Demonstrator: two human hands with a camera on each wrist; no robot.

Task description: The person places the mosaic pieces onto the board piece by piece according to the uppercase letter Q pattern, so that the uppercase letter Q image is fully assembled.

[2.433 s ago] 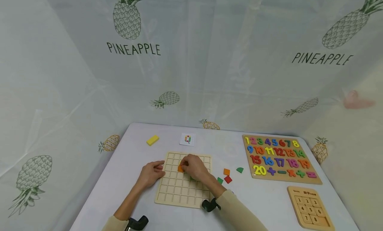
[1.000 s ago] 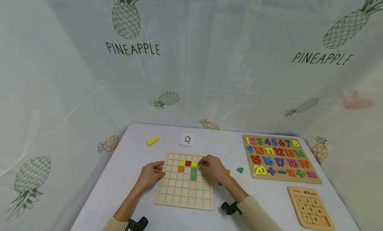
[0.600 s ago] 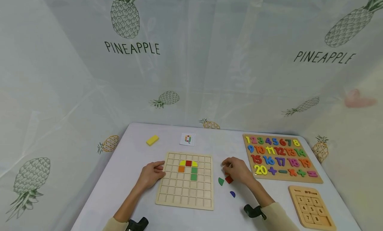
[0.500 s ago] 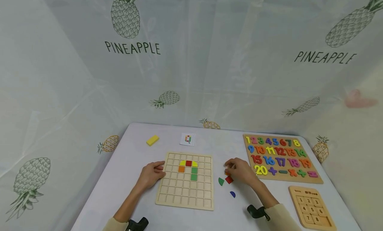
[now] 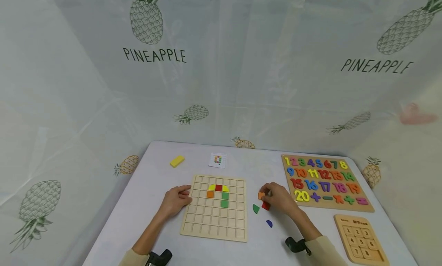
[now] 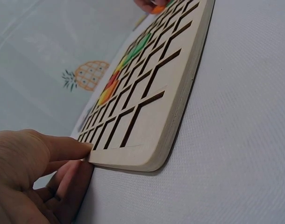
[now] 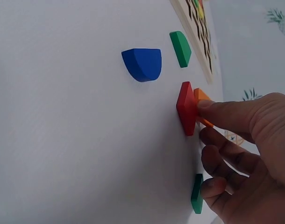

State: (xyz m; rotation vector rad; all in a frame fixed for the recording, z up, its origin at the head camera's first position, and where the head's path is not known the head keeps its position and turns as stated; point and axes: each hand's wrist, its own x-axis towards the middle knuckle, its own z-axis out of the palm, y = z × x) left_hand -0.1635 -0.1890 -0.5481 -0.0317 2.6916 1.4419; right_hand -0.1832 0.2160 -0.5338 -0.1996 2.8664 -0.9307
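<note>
My left hand (image 5: 175, 201) holds the left edge of a wooden grid board (image 5: 203, 222); in the left wrist view its thumb lies on the rim, the other fingers beside the edge. Set in the grid are a red square (image 5: 218, 188), yellow rounded tiles (image 5: 225, 188) on both sides of it, an orange square and green squares (image 5: 225, 201). Right of the board, my right hand (image 5: 277, 197) pinches another orange square tile (image 7: 201, 95) between thumb and index finger. A red square tile (image 7: 186, 108) lies against it. Nearby are a green quarter-round tile (image 5: 256, 209) and a blue half-round tile (image 5: 269, 223).
A small pattern card (image 5: 217, 160) and a yellow block (image 5: 177, 161) lie behind the board. A colourful number board (image 5: 329, 183) and a wooden number slide puzzle (image 5: 360, 239) take up the right side. Another green tile (image 7: 197, 193) lies below my right fingers.
My right hand has left the grid, uncovering the tiles set there, and moved right to the loose tiles, where it has taken hold of an orange square. My left hand has stayed put.
</note>
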